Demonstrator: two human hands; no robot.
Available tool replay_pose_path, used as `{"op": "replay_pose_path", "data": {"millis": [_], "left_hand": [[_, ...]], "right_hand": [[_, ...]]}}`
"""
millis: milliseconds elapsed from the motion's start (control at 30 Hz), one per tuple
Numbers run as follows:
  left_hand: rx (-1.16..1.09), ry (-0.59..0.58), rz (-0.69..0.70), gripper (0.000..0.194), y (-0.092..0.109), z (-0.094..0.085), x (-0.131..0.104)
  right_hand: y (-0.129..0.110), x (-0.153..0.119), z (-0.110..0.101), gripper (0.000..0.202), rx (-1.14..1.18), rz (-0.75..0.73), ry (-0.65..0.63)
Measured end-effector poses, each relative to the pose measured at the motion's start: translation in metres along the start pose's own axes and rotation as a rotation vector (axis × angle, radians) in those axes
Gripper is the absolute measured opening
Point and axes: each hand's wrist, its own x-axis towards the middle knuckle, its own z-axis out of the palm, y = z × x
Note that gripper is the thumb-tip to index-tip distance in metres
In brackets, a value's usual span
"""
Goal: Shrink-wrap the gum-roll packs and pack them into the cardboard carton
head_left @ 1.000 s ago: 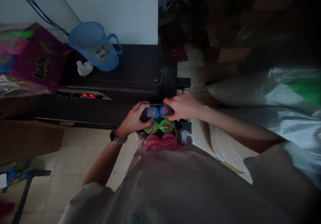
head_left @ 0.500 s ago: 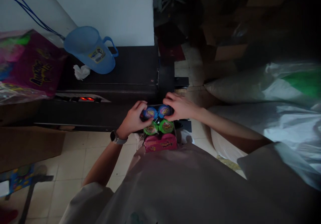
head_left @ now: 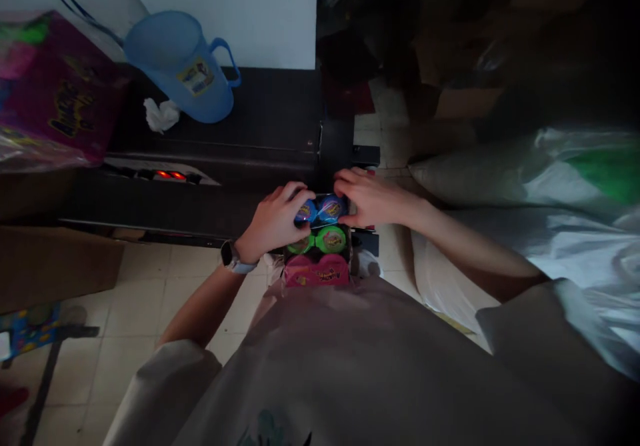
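A small pink display box (head_left: 317,273) of round containers, apparently with clear film on it, sits close against my shirt at the machine's front edge. At its far end lies a pair of blue round containers (head_left: 331,209); nearer me are a pair of green ones (head_left: 332,239), then pink ones. My left hand (head_left: 278,221), below a watch, is closed with fingers and thumb around the left blue container. From the other side my right hand (head_left: 369,197) pinches the right blue container between curled fingers and thumb. The fingertips partly cover both blue containers.
On the black machine (head_left: 240,116) stand a translucent blue jug (head_left: 177,66) and a crumpled white tissue (head_left: 162,115). A plastic-covered magenta box (head_left: 75,106) is at left, above a cardboard box (head_left: 55,266). Large filled sacks (head_left: 495,173) lie at right.
Both hands have shifted slightly away from me with the blue containers, widening the gap to the green pair. The whole view has also tilted a little.
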Motion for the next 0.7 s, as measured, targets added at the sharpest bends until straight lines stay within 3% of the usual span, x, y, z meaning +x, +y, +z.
{"op": "replay_pose_path", "data": {"millis": [167,333,600,700], "left_hand": [[0.148,-0.147,0.087,0.049,0.01,-0.016,0.016],[0.257,-0.247,0.102,0.041,0.017,-0.021,0.027],[0.303,-0.25,0.074,0.047,0.026,-0.016,0.036],[0.31,-0.271,0.089,0.048,0.023,-0.017,0.039]], "right_hand": [[-0.005,0.0,0.008,0.04,-0.02,0.066,0.017],[-0.009,-0.008,0.026,0.022,0.09,0.114,0.126],[-0.003,-0.004,0.028,0.037,0.225,0.087,0.183],[-0.008,0.004,0.029,0.044,0.272,0.145,0.149]]}}
